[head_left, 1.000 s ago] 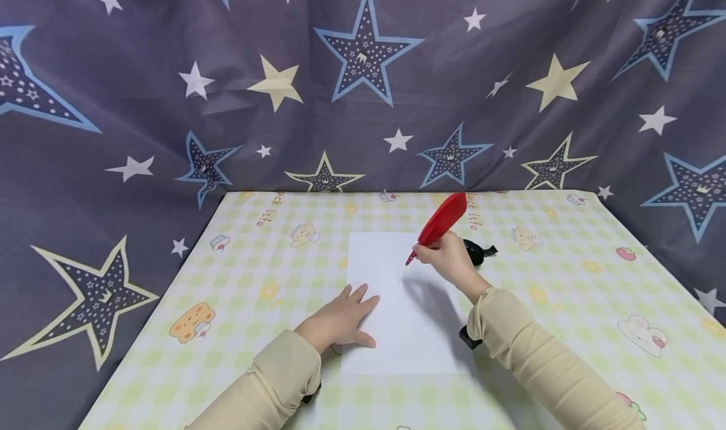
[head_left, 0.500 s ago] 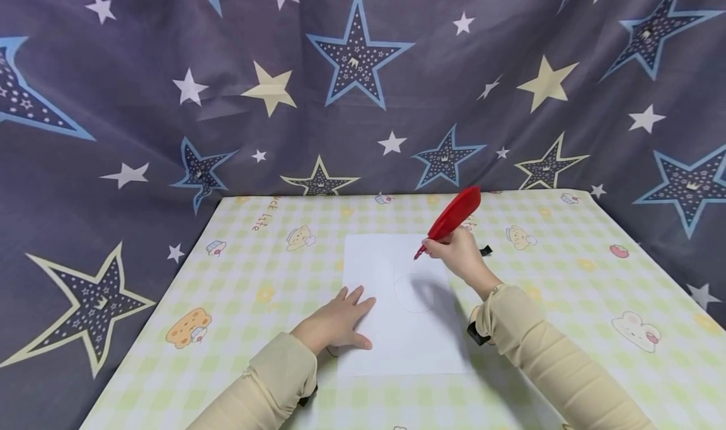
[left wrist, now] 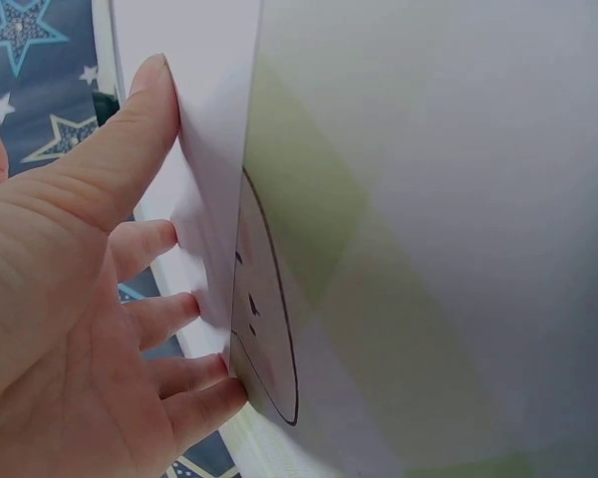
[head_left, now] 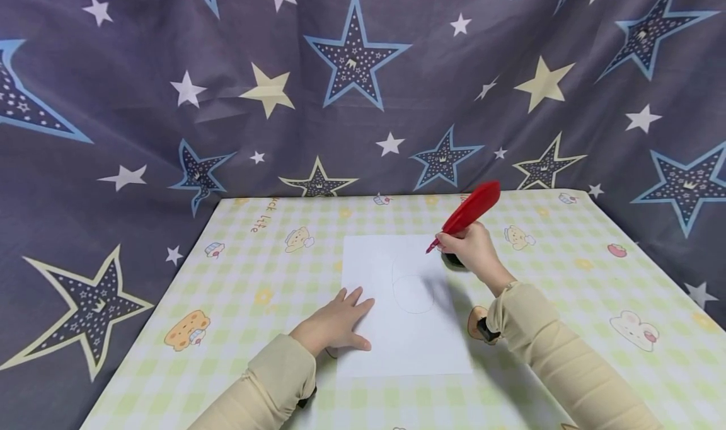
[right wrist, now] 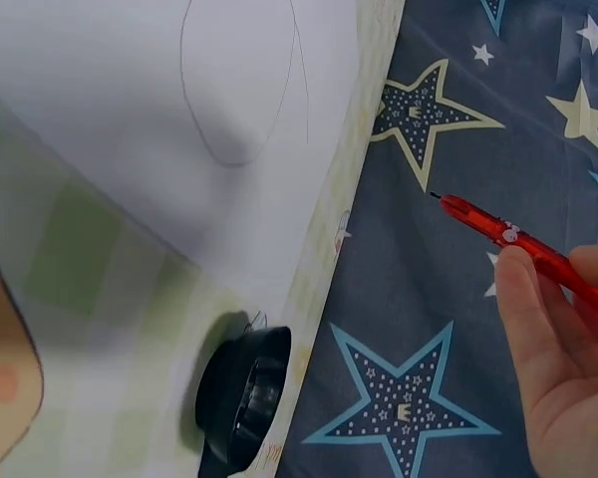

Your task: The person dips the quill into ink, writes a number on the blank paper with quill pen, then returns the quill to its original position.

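Observation:
A white sheet of paper [head_left: 405, 348] lies on the table with a thin curved line like a 6 [head_left: 413, 312] drawn on it. My left hand [head_left: 339, 319] rests with spread fingers on the sheet's left edge; the left wrist view has its thumb [left wrist: 145, 124] over the paper. Between thumb and fingers, my right hand [head_left: 473, 247] pinches a red pen [head_left: 471, 208] with a feather-shaped top. Its tip points down and left, above the sheet's upper right corner. In the right wrist view the pen tip is held well away from the drawn line [right wrist: 184, 85].
A dark rounded object [head_left: 454, 261] lies by the paper's right edge, partly behind my right hand. The table has a checked cloth [head_left: 255, 354] with cartoon prints. Behind it hangs a dark curtain [head_left: 227, 14] with stars.
My right hand has lifted the pen and moved right, off the drawn line, uncovering more of it. My left hand stays put on the sheet. The head view has shifted slightly.

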A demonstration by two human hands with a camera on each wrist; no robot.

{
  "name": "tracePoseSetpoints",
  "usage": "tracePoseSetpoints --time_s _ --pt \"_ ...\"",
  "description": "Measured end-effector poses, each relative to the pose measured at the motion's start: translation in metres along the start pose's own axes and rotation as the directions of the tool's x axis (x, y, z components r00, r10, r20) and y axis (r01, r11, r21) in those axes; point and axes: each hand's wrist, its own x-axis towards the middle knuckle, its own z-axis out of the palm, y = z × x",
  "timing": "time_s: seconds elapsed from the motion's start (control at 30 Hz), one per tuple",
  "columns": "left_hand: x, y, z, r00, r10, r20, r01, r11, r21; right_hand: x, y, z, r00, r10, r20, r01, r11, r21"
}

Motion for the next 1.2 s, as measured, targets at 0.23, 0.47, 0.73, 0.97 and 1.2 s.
tracePoseSetpoints --time_s 0.23,0.47,0.73,0.97,1.2 --pt "0.001 -0.002 0.001 1.0 0.003 0.001 -0.003 1.0 -0.007 0.001 0.004 -0.012 1.0 0.015 -0.024 -0.015 1.0 0.004" --pt "0.003 -0.003 0.003 1.0 0.002 -0.003 -0.002 1.0 0.008 0.0 0.011 -0.023 0.999 0.012 -0.042 -0.011 1.0 0.016" --pt "0.002 -0.001 0.002 1.0 -0.004 -0.002 0.004 1.0 0.007 -0.002 0.017 -0.038 0.997 0.047 -0.067 -0.048 0.999 -0.018" --pt "0.001 -0.001 0.001 1.0 -0.001 -0.004 0.001 1.0 0.005 -0.004 0.024 -0.049 0.995 0.057 -0.077 -0.058 0.998 -0.017" --pt "0.0 0.0 0.001 1.0 -0.005 -0.001 0.005 1.0 -0.008 -0.008 0.032 -0.059 0.995 0.064 -0.074 -0.066 0.998 -0.016"
